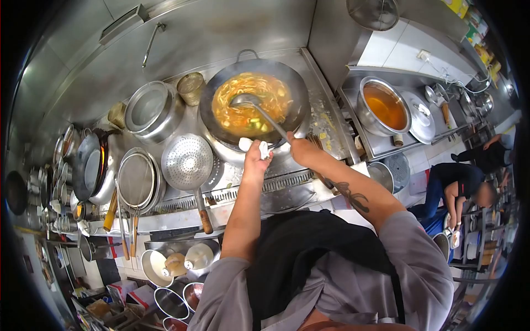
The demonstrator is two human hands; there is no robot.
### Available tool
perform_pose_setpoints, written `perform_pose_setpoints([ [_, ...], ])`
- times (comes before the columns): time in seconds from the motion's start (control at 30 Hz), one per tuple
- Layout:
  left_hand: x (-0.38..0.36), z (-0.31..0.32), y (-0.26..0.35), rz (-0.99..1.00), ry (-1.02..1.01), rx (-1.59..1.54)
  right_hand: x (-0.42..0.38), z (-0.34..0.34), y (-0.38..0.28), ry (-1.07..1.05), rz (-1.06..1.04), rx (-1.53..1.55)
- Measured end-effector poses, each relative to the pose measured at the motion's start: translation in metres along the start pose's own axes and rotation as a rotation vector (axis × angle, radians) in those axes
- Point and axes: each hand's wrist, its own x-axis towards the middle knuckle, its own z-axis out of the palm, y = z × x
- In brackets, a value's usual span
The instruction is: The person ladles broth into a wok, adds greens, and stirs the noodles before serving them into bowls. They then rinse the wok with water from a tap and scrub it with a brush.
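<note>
A large dark wok (300, 88) sits on the range, holding an orange-red broth with noodles and green and yellow pieces (251, 113). My left hand (256, 161) is closed on a folded white cloth (253, 146) at the wok's near rim. My right hand (301, 150) is wrapped round the handle of a ladle (269, 117). The ladle's bowl rests in the soup near the middle of the wok. Whether my left fingers also grip the rim through the cloth is hidden.
A perforated skimmer (187, 161), mesh strainers (136, 180) and a metal pot (148, 110) stand left of the wok. A pot of amber liquid (385, 106) and a lid (422, 117) are at the right. Another person (455, 185) bends over at far right.
</note>
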Motion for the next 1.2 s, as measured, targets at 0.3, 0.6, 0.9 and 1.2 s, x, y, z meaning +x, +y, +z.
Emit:
perform_pose_setpoints([
  [0.3, -0.007, 0.005, 0.001, 0.016, 0.03, -0.024, -0.069, -0.025, 0.016, -0.151, -0.032, 0.062],
  [0.6, 0.005, -0.001, 0.004, -0.039, 0.023, -0.019, -0.114, -0.063, 0.075, 0.13, -0.122, -0.147],
  [0.9, -0.001, 0.002, 0.015, -0.144, 0.034, 0.011, -0.102, 0.065, 0.113, 0.404, 0.013, 0.388],
  [1.2, 0.02, -0.013, 0.014, -0.163, -0.018, 0.01, -0.12, 0.047, 0.081, 0.489, 0.001, 0.577],
])
